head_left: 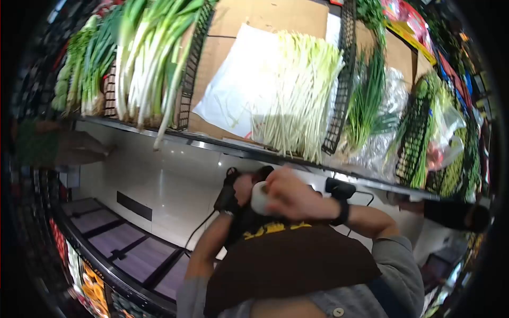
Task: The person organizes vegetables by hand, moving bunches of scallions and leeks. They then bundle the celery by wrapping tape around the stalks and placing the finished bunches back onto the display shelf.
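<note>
Holding, centre of frame: one white roll [259,199], blurred, between the person's two hands, in front of the brown apron [291,265].

Right hand [294,195]: on the roll's right side, nearer of the two; fingers bent and closed on its upper and right parts, thumb not distinct. Grip: pinching the roll, as far as the blur allows.

Left hand [243,190]: just beside the roll, towards its upper left; partly in shadow. Fingers not clear enough to tell whether spread, pressed together or touching the roll.

Bearing: roll lies to the left of the right hand's grip and to the right of the left hand, so between both. Long axis: cannot be told with certainty; a darker patch near the top may be the core, which would suggest an axis running roughly up and down the frame, tilted.

Surroundings, upper centre: pale-stemmed greens [305,90] on a white sheet [233,79], above the metal shelf edge [212,146] and above the hands in the frame. Upper left: long leeks [154,58], beside a black mesh divider [191,63]. Upper right: thin dark green bunch [366,95]. Far left: another person [37,143], apart from the roll.
</note>
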A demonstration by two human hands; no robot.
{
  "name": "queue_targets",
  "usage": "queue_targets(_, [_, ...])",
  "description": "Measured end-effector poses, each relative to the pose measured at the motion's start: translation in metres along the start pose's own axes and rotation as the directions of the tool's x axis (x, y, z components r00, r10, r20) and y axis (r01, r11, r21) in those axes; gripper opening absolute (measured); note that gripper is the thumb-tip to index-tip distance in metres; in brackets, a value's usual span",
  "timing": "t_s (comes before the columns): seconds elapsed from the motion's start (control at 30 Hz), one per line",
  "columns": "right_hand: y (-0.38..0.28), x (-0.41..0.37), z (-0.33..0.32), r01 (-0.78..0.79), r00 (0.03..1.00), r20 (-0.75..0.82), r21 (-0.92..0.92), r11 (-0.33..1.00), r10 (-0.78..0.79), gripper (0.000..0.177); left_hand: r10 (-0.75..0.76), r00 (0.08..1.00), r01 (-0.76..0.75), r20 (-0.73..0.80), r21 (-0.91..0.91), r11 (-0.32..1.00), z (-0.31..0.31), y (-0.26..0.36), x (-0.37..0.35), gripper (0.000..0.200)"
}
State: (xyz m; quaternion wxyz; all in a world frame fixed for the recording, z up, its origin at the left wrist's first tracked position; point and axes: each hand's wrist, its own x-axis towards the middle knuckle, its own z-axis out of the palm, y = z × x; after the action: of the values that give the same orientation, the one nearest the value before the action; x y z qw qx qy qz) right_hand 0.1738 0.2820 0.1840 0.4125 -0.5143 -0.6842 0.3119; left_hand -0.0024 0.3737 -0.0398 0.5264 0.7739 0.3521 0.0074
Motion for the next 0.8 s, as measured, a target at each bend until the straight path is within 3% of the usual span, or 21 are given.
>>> queue_targets(0.03, [-0.009,0.005,-0.025,-0.081,0.982,-0.165,0.091,0.993,0.095,0.014,0.039,0.999,-0.039,0.026,-0.010,0.999,-0.006,-0.011,0.009,0.021])
queue_targets(0.07, [-0.015,0.002,-0.062,-0.372,0.794,-0.330,0.402,0.837,0.511,0.010,0.055,0.993,-0.060,0.101,0.044,0.997,-0.029,-0.014,0.015,0.022])
queue_targets(0.13, [-0.006,-0.004,-0.068,-0.349,0.689,-0.483,0.432,0.831,0.540,0.014,0.063,0.978,-0.096,0.201,0.158,0.983,-0.092,0.013,0.022,0.032])
queue_targets(0.17, [-0.002,-0.011,-0.074,-0.345,0.615,-0.582,0.407,0.846,0.532,0.016,-0.010,0.965,-0.016,0.261,0.094,0.995,-0.114,0.036,0.022,0.042])
queue_targets(0.23, [0.014,-0.035,-0.084,-0.312,0.406,-0.688,0.514,0.799,0.601,0.020,0.118,0.942,-0.026,0.315,-0.284,0.959,-0.163,0.083,0.019,0.036])
queue_targets(0.27, [0.024,-0.047,-0.089,-0.351,0.329,-0.754,0.462,0.814,0.569,0.023,0.169,0.927,-0.059,0.334,-0.315,0.947,-0.191,0.100,0.021,0.032])
queue_targets(0.3, [0.035,-0.060,-0.095,-0.414,0.238,-0.841,0.364,0.834,0.485,0.021,0.220,0.930,-0.132,0.294,-0.292,0.947,-0.214,0.102,0.030,0.030])
queue_targets(0.33, [0.042,-0.071,-0.102,-0.601,0.241,-0.920,0.108,0.792,0.308,0.021,0.243,0.954,-0.165,0.173,-0.374,0.913,-0.227,0.098,0.041,0.031])
queue_targets(0.37, [0.050,-0.080,-0.108,-0.750,0.290,-0.948,-0.140,0.646,0.132,0.022,0.191,0.981,-0.171,0.038,-0.302,0.938,-0.238,0.101,0.055,0.034])
queue_targets(0.4, [0.064,-0.090,-0.110,-0.818,0.221,-0.970,-0.125,0.561,0.107,0.023,0.142,0.984,-0.163,-0.106,-0.230,0.960,-0.249,0.105,0.071,0.037])
queue_targets(0.43, [0.080,-0.101,-0.111,-0.876,0.161,-0.984,-0.106,0.471,0.077,0.024,0.247,0.941,-0.269,-0.230,-0.069,0.961,-0.255,0.087,0.102,0.045])
queue_targets(0.47, [0.095,-0.110,-0.110,-0.910,0.180,-0.983,-0.156,0.384,0.027,0.022,0.360,0.869,-0.347,-0.339,0.102,0.932,-0.253,0.065,0.135,0.052])
queue_targets(0.5, [0.117,-0.125,-0.108,-0.917,0.209,-0.978,-0.205,0.342,-0.027,0.021,0.367,0.870,-0.355,-0.328,0.100,0.930,-0.246,0.057,0.157,0.052])
queue_targets(0.57, [0.163,-0.165,-0.101,-0.956,0.196,-0.949,-0.128,0.266,0.248,0.025,0.369,0.804,-0.155,-0.467,0.434,0.888,-0.232,0.059,0.192,0.067])
queue_targets(0.6, [0.160,-0.159,-0.100,-0.993,0.094,-0.925,-0.061,0.099,0.369,0.027,0.376,0.799,-0.166,-0.469,0.429,0.888,-0.229,0.064,0.194,0.067])
queue_targets(0.63, [0.159,-0.147,-0.094,-0.997,-0.026,-0.885,-0.010,-0.074,0.464,0.029,0.289,0.836,-0.111,-0.467,0.371,0.922,-0.226,0.070,0.192,0.070])
queue_targets(0.67, [0.155,-0.137,-0.085,-0.995,0.091,-0.964,-0.095,-0.003,0.248,0.039,0.205,0.867,-0.058,-0.455,0.315,0.947,-0.224,0.077,0.192,0.072])
queue_targets(0.7, [0.140,-0.115,-0.078,-0.969,0.168,-0.985,-0.171,0.178,-0.036,0.045,0.200,0.866,-0.082,-0.459,0.264,0.961,-0.218,0.077,0.190,0.062])
queue_targets(0.73, [0.115,-0.081,-0.075,-0.938,0.144,-0.988,-0.152,0.311,-0.049,0.048,0.229,0.902,-0.193,-0.365,0.134,0.972,-0.214,0.056,0.203,0.046])
queue_targets(0.77, [0.100,-0.055,-0.072,-0.889,0.243,-0.965,-0.264,0.374,-0.102,0.042,0.240,0.919,-0.228,-0.312,0.076,0.971,-0.208,0.046,0.208,0.034])
queue_targets(0.8, [0.100,-0.044,-0.061,-0.810,0.274,-0.962,-0.233,0.537,-0.004,0.041,0.199,0.931,-0.199,-0.305,0.032,0.980,-0.201,0.060,0.183,0.032])
